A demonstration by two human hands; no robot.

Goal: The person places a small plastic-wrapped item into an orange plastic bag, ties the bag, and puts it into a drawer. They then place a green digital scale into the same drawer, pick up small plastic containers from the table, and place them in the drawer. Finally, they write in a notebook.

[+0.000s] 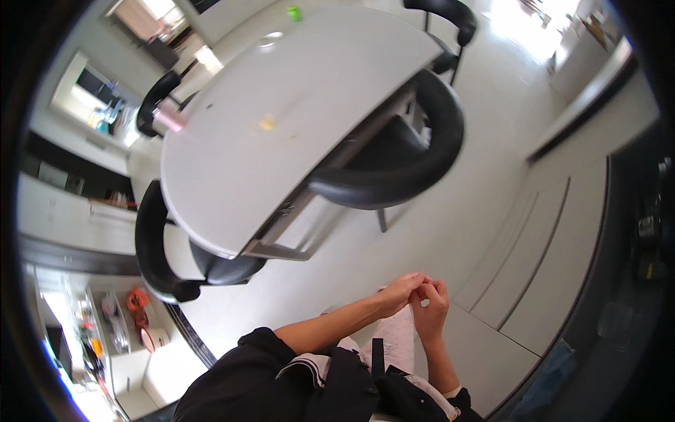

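My left hand [402, 291] and my right hand [432, 308] meet in front of my body, fingertips touching. Any small thing pinched between the fingers is hidden, so whether they hold something cannot be told. Below them show my light patterned trousers [393, 337]. Beyond my hands stands a white table [327, 68] with a straight near edge and a rounded far side. A yellowish smear or scrap [268, 122] lies on its top. A pink cup or bottle [170, 117] is at the left rim, and a small green object [294, 13] at the far rim.
A black curved-back chair [395, 179] is tucked at the table's straight edge; another black chair [158, 248] stands at its left end. White drawer fronts [532, 253] under a dark countertop [622, 295] run along my right. Open shelves [113, 316] hold kitchen items at lower left.
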